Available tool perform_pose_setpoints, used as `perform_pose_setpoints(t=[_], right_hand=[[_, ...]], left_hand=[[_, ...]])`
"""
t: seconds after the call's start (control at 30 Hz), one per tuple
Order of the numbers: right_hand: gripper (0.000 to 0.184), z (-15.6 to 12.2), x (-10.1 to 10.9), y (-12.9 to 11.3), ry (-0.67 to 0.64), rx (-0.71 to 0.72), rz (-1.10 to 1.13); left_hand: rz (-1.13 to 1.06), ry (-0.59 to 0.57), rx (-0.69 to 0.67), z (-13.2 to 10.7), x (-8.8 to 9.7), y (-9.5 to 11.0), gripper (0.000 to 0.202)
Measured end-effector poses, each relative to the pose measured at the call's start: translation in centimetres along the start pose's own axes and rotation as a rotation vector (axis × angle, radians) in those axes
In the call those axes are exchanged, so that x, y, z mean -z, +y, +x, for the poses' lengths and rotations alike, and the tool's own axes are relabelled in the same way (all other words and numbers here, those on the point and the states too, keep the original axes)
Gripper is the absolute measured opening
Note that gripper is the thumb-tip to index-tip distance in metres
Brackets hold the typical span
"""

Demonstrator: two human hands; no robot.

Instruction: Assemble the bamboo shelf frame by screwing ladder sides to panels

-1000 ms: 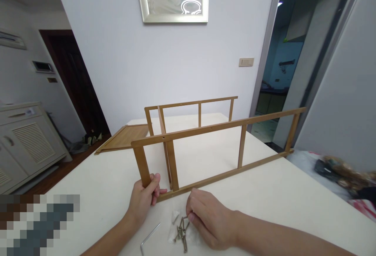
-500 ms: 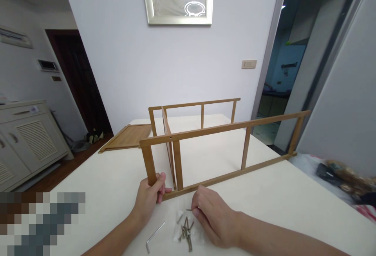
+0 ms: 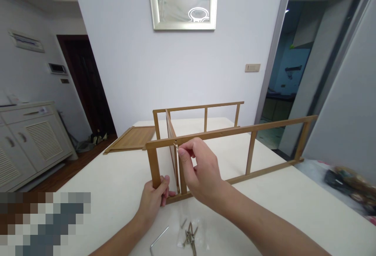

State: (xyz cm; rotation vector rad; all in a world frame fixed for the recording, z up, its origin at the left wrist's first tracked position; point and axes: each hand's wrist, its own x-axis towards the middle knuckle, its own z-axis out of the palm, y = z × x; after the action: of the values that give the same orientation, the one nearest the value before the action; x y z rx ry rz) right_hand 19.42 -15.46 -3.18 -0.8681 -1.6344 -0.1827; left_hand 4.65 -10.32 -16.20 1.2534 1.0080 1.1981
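The left hand [image 3: 154, 199] is closed around the foot of the left-end upright of the near frame [image 3: 235, 131], a long bamboo-coloured ladder-like frame that stands on its lower rail across the white bench [image 3: 279, 203], running from near left to far right. The thumb lies on the near face of the upright and the fingers wrap behind it. The right hand [image 3: 199, 170] is raised to the frame's top rail and pinches a small screw [image 3: 175, 145] between thumb and forefinger, the other fingers curled in. The screw's point sits at the near face of that rail, right where a wooden cross panel [image 3: 170, 130] meets it from behind; whether the point is already in a hole cannot be told. The cross panel runs away from the viewer to the far frame [image 3: 199, 107], a shorter frame of the same kind that stands upright near the far edge of the bench, well apart from the near one. At the near edge of the bench, just below the hands, loose screws [image 3: 189, 237] lie in a small heap on a clear plastic bag, and a bent hex key [image 3: 158, 240] lies just left of them. A flat slatted wooden panel [image 3: 132, 138] rests at the far left corner of the bench.
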Motion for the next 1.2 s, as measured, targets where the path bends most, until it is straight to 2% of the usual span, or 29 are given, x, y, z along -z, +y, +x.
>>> perform_pose_setpoints(t=[0.27, 0.73, 0.93, 1.2], right_hand=[[0.018, 0.6, 0.0, 0.6, -0.081, -0.109, -0.093], [0.018, 0.2, -0.9, 1.7, -0.097, -0.122, -0.107], [0.018, 0.4, -1.1, 1.4, -0.094, -0.136, -0.122], [0.016, 0.8, -1.4, 1.1, -0.118, -0.161, -0.231]], left_hand=[[-0.014, -0.005, 0.005, 0.0, -0.1, 0.1, 0.049], [0.0, -0.007, 0.002, 0.0, 0.0, 0.0, 0.05], [0.005, -0.003, 0.009, -0.1, -0.1, 0.5, 0.051], [-0.029, -0.018, -0.001, 0.3, 0.0, 0.0, 0.049]])
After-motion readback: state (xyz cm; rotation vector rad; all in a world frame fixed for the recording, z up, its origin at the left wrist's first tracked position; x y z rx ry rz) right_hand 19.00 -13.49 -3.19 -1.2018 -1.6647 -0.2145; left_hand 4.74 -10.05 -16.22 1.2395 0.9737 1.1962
